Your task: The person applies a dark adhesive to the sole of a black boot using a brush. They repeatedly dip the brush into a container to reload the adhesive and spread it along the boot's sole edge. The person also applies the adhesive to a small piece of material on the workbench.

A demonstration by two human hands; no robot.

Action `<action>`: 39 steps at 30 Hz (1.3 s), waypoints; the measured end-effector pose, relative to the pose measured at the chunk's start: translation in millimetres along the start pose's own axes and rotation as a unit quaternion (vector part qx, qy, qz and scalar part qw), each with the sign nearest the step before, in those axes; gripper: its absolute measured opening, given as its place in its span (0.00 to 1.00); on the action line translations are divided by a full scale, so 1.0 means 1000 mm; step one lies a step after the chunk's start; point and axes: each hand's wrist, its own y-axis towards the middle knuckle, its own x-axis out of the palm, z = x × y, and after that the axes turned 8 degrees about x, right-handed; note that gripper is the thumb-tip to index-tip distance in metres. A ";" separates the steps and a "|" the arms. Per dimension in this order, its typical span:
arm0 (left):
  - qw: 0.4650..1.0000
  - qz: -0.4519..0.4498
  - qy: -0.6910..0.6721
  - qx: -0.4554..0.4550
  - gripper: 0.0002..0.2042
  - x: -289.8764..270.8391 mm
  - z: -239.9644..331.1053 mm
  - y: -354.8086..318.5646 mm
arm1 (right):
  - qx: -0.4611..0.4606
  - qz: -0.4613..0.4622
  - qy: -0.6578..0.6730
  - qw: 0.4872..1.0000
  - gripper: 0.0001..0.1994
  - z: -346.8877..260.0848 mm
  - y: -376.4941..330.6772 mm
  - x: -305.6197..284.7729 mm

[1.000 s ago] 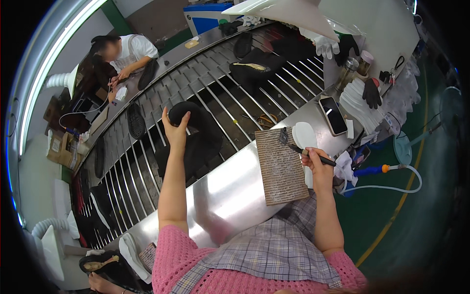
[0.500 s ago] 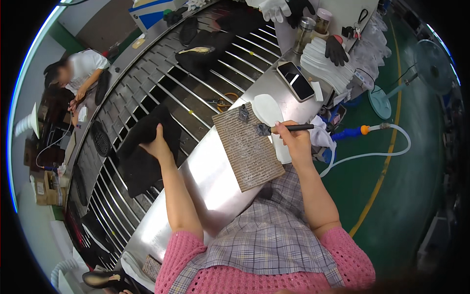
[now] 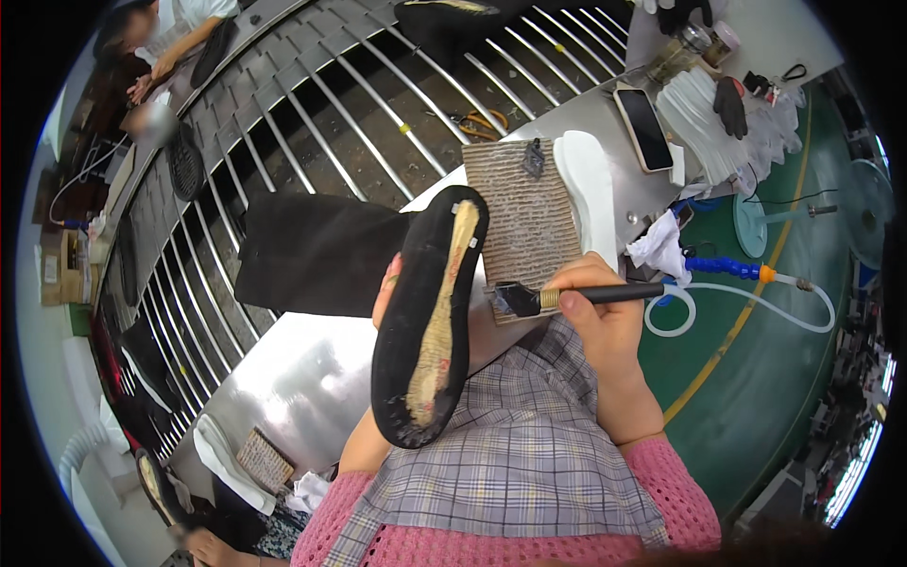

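Now the left hand (image 3: 386, 293) grips the black boot (image 3: 433, 326) from behind, sole facing up, while the right hand (image 3: 607, 326) pinches a brush (image 3: 624, 293), bristles toward nine o'clock.

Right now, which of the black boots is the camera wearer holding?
The black boot gripped by the left hand, its tan-streaked underside facing the camera. The boot at the top edge lies on bars with no hand visible on it.

The left hand (image 3: 386, 288) holds a black boot (image 3: 408, 317); the right hand (image 3: 605, 321), a brush (image 3: 619, 293).
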 end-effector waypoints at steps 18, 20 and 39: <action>0.845 -0.032 0.371 0.384 0.32 -0.015 -0.064 -0.016 | -0.181 -0.082 -0.203 0.959 0.10 -0.015 0.000 0.027; 0.844 -0.028 0.356 0.400 0.33 -0.003 -0.057 -0.011 | -0.098 0.018 -0.182 0.978 0.09 0.003 0.013 0.032; 0.838 -0.031 0.365 0.404 0.28 -0.003 -0.061 -0.011 | -0.227 -0.121 -0.299 0.919 0.15 -0.024 -0.018 0.015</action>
